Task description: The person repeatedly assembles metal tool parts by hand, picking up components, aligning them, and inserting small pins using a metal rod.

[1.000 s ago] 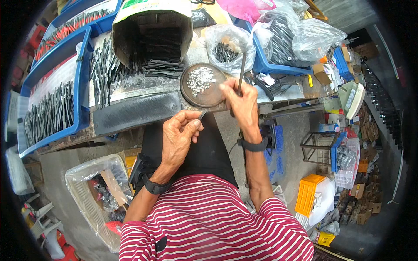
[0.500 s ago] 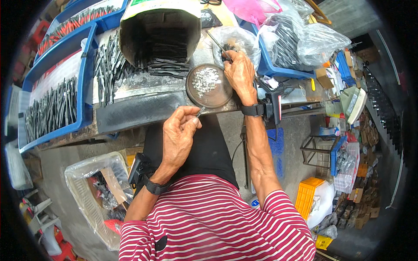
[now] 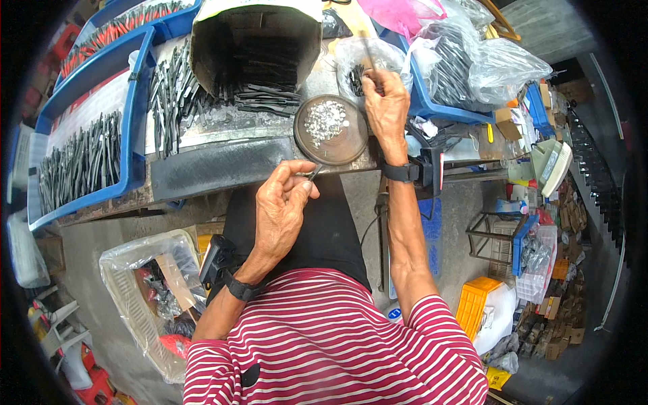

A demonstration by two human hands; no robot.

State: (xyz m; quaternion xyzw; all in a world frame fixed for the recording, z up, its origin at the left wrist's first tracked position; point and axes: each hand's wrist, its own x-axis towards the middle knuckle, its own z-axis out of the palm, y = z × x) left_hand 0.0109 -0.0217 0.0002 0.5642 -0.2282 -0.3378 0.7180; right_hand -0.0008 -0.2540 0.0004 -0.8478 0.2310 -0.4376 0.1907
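We are bending our left arm up from the lower edge and holding the left hand (image 3: 278, 210) low above our lap (image 3: 331, 236), its back facing up and its thumb and forefinger pinching a small dark piece (image 3: 315, 173); that piece is jutting from the fingertips beside the front edge of the counter (image 3: 361, 165), just below the near rim of a round brown dish (image 3: 343, 151) that is holding white bits (image 3: 326, 120). We are stretching our right arm farther out, across the counter's edge, with the right hand (image 3: 387, 101) bending its fingers inward at the near side of a clear plastic bag (image 3: 395, 59); it is gripping a thin rod (image 3: 366, 50), blurred and rising past the fingers, and we cannot tell whether the fingertips are touching the short black pieces (image 3: 356, 79) in the bag. To the right, the wall of a blue tray (image 3: 459, 116) is standing near that hand, while the dish's rim is lying close by on its left. An open carton (image 3: 204, 50), with black strips (image 3: 270, 98) spilling from its mouth, is bounding the space beyond the dish. Between the two forearms a wide gap is opening over the lap and grey floor (image 3: 359, 202), and a flat dark board (image 3: 219, 167) is running along the counter's front edge.
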